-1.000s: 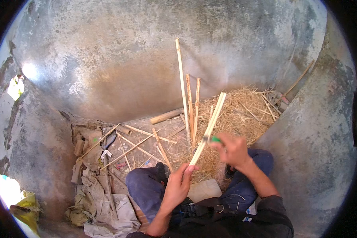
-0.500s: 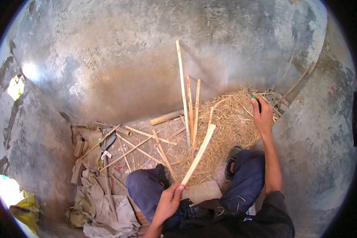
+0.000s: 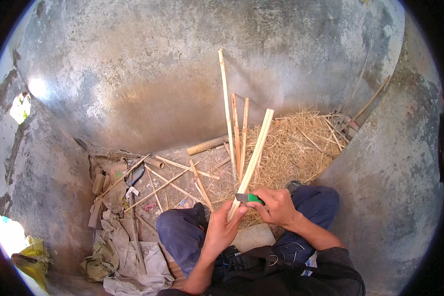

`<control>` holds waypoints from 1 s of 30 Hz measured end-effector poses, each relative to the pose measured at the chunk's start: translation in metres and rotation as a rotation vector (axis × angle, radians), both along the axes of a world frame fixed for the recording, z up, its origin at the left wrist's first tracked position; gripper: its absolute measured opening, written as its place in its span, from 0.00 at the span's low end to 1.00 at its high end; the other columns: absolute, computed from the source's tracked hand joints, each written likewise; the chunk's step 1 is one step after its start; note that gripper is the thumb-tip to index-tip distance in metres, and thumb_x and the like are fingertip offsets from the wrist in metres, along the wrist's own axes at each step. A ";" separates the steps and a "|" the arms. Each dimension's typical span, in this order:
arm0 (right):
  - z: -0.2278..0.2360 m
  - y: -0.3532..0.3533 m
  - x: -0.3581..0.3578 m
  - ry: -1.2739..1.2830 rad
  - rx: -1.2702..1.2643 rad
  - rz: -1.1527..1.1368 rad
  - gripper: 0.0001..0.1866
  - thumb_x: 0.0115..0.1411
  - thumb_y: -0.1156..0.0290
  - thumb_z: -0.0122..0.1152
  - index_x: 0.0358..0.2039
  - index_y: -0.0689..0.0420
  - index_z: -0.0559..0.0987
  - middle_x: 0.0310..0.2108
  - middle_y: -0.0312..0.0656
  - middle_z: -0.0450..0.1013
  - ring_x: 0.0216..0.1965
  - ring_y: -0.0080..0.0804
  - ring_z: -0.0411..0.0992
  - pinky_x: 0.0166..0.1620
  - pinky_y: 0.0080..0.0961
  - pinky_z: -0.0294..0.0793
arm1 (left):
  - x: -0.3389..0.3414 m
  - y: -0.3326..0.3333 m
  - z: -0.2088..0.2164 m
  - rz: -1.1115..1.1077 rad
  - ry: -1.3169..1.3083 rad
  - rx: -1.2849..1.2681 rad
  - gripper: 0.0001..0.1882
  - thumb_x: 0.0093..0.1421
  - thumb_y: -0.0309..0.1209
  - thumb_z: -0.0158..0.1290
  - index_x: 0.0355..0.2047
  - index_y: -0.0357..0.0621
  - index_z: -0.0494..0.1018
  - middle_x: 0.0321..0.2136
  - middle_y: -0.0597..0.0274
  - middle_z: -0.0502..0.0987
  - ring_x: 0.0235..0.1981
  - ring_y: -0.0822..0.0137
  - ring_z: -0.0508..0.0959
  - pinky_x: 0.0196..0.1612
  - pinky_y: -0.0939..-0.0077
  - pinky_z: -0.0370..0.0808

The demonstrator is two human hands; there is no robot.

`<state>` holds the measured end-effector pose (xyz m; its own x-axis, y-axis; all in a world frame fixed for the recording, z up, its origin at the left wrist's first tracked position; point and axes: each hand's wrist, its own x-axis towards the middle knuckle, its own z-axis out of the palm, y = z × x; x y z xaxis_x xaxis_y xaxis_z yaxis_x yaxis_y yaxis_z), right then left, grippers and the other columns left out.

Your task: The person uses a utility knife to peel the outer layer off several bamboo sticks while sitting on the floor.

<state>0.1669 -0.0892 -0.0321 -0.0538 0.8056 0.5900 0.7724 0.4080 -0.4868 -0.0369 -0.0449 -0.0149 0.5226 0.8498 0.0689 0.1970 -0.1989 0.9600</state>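
My left hand [image 3: 223,231] is closed round the lower end of a pale split bamboo strip [image 3: 257,150], which slants up and away to the right. In my right hand [image 3: 277,206] is a knife with a green handle [image 3: 254,198]. Its short grey blade [image 3: 242,197] lies across the strip, touching it just above my left fingers. Both hands are close together over my lap, between my bent knees. The fingers of my right hand wrap the handle and hide much of it.
Tall bamboo sticks [image 3: 225,98] lean against the grey wall [image 3: 148,64]. A heap of straw-like shavings [image 3: 301,148] lies at the right. More thin sticks [image 3: 170,185] cross on the floor at left, near a thick bamboo piece [image 3: 207,145] and crumpled sacking [image 3: 138,266].
My right hand has come down and left from above the shavings, bringing the knife onto the strip. The strip has swung more upright, and my left hand has moved slightly.
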 end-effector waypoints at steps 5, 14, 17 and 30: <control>0.006 0.000 -0.009 -0.031 0.054 -0.026 0.14 0.69 0.57 0.66 0.41 0.55 0.81 0.29 0.43 0.77 0.25 0.44 0.80 0.26 0.38 0.76 | 0.007 -0.002 0.004 0.030 0.021 0.055 0.17 0.78 0.37 0.53 0.39 0.32 0.76 0.20 0.65 0.68 0.26 0.78 0.64 0.27 0.71 0.66; 0.013 0.002 -0.004 -0.084 0.081 -0.089 0.14 0.69 0.55 0.65 0.39 0.54 0.82 0.28 0.42 0.78 0.24 0.42 0.80 0.26 0.38 0.77 | 0.011 -0.004 0.005 0.073 0.081 0.092 0.16 0.78 0.38 0.51 0.43 0.36 0.79 0.20 0.42 0.73 0.18 0.51 0.73 0.27 0.58 0.69; 0.021 0.006 0.020 -0.185 0.028 -0.260 0.16 0.71 0.54 0.63 0.40 0.55 0.84 0.27 0.43 0.78 0.21 0.41 0.79 0.25 0.39 0.76 | 0.002 -0.009 0.003 0.036 0.152 0.031 0.19 0.80 0.39 0.47 0.41 0.37 0.81 0.18 0.58 0.65 0.20 0.68 0.65 0.25 0.68 0.64; 0.015 0.005 0.036 0.013 0.075 -0.155 0.16 0.71 0.56 0.65 0.39 0.59 0.82 0.28 0.45 0.79 0.25 0.43 0.79 0.27 0.39 0.76 | -0.017 0.002 -0.018 -0.170 -0.002 -0.399 0.21 0.81 0.42 0.46 0.39 0.38 0.77 0.21 0.75 0.64 0.25 0.78 0.63 0.28 0.77 0.62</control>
